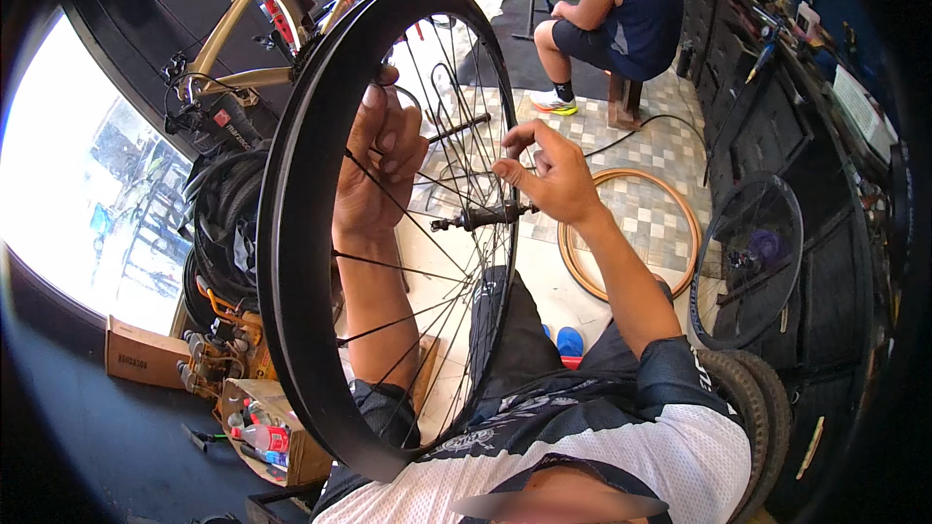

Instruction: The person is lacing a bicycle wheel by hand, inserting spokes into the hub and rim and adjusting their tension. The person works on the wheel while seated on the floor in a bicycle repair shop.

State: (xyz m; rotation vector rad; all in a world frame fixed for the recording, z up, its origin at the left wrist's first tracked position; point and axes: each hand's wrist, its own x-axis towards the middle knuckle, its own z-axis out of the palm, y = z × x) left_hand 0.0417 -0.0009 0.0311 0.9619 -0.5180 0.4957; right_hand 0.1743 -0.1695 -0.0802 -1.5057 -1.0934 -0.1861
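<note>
A black deep-rimmed bicycle wheel [294, 233] stands tilted in front of my body, its lower rim against my shirt. Thin black spokes run to its black hub [485, 217]. My left hand [381, 150] is seen through the spokes, close to the inner side of the rim. Its fingers are curled together near the upper rim; what they grip is too small to make out. On the wheel's right side, my right hand [551, 173] is raised above the hub, thumb and forefinger apart with nothing visible between them.
Two tan tires [691, 233] lie on the checkered floor, and another wheel [701, 286] leans against dark cabinets. A gold bicycle frame [228, 44] stands at upper left. Below is a cardboard box [309, 451] with bottles. A person [641, 10] sits on a stool ahead.
</note>
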